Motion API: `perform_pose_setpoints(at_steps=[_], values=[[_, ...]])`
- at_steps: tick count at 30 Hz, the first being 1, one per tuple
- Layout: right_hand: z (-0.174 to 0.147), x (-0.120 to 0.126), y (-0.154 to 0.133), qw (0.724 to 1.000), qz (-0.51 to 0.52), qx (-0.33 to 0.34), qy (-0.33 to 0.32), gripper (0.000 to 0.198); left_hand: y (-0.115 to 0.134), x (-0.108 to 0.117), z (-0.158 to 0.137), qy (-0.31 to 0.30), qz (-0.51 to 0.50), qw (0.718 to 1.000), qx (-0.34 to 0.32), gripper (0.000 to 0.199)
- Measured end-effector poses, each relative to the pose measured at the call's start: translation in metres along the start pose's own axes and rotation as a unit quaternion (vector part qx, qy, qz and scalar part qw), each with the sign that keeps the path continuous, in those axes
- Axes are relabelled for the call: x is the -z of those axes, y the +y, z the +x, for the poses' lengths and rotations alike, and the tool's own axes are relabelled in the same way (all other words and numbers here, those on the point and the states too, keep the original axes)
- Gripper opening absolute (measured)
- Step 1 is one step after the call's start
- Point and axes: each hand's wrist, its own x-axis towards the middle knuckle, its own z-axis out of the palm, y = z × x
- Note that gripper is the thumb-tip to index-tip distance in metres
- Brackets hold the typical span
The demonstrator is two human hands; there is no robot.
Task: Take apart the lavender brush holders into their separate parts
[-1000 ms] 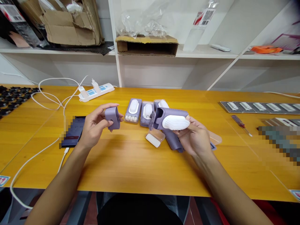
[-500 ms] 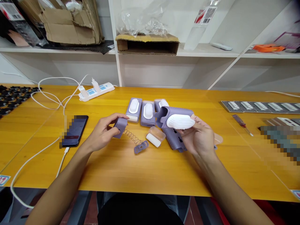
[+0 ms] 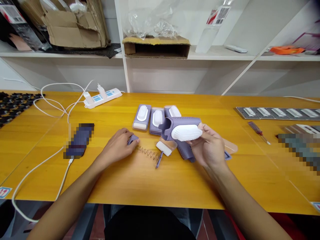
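Observation:
My left hand is low over the table, fingers wrapped on a small purple plastic cap. A thin coil spring runs right from it to a small purple plate, now edge-on. My right hand grips a hollow purple housing with a white ribbed oval pad on its side; the housing's open end points left. Under it lies another purple shell, partly hidden. A white block with a clear cover lies between my hands.
Several purple units with white pads sit behind. A phone on a white cable and a power strip are on the left. A screwdriver and a strip of white pieces lie right. A shelf with cardboard boxes rises behind.
My left hand has lowered and tilted the purple cap toward the table. The spring and small plate have shifted right, and the plate has turned edge-on. My right hand moved the housing slightly left and down.

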Motion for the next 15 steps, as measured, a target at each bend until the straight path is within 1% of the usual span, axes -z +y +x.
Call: perform_pose_setpoints(at_steps=[3, 6, 7, 9, 11, 13, 15], values=[[-0.003, -0.005, 0.002, 1.000, -0.008, 0.003, -0.008, 0.033, 0.000, 0.001, -0.002, -0.005, -0.001, 1.000, -0.011, 0.038], [-0.007, -0.010, 0.009, 0.999, -0.022, 0.029, -0.012, 0.033, 0.002, 0.006, -0.004, -0.038, -0.011, 0.999, -0.008, 0.035], [-0.009, -0.012, 0.012, 0.999, -0.029, 0.039, -0.012, 0.034, 0.003, 0.009, -0.004, -0.058, -0.014, 0.998, -0.017, 0.035], [-0.014, -0.014, 0.019, 0.997, -0.056, 0.053, -0.014, 0.036, 0.006, 0.015, -0.005, -0.107, -0.018, 0.993, -0.056, 0.035], [-0.021, -0.018, 0.026, 0.993, -0.108, 0.053, -0.021, 0.038, 0.008, 0.022, -0.007, -0.160, -0.023, 0.982, -0.099, 0.034], [-0.028, -0.024, 0.032, 0.986, -0.158, 0.034, -0.034, 0.038, 0.009, 0.027, -0.010, -0.212, -0.041, 0.968, -0.126, 0.027], [-0.036, -0.030, 0.037, 0.983, -0.171, 0.012, -0.060, 0.040, 0.009, 0.031, -0.014, -0.259, -0.067, 0.954, -0.137, 0.020]])
